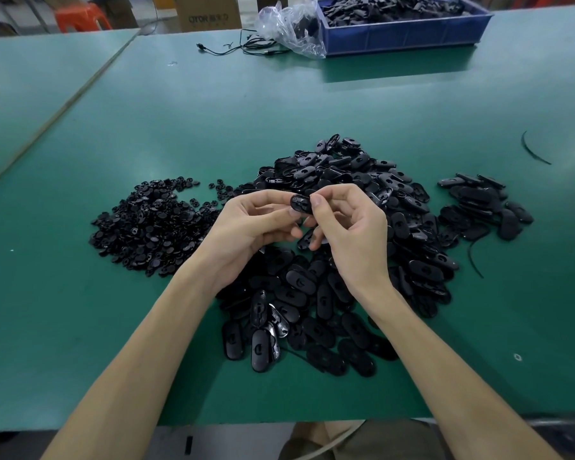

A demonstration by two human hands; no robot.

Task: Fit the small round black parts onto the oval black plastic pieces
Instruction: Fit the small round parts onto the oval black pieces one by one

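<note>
One oval black plastic piece [300, 203] is held up above the table between both hands. My left hand [246, 224] pinches its left end with thumb and fingers. My right hand [349, 227] pinches its right end with thumb and forefinger. Whether a round part sits under the right fingertips is hidden. A heap of small round black parts [150, 227] lies to the left on the green table [213, 111]. A large heap of oval pieces [346, 180] spreads under and behind my hands. A smaller group of oval pieces [482, 204] lies to the right.
A blue bin [409, 33] full of black parts stands at the far right, beside a crumpled clear plastic bag [289, 24]. A black cable [246, 48] lies near it. Thin black strips [531, 151] lie right. Cardboard box [210, 11] and orange stool [80, 16] stand beyond the table.
</note>
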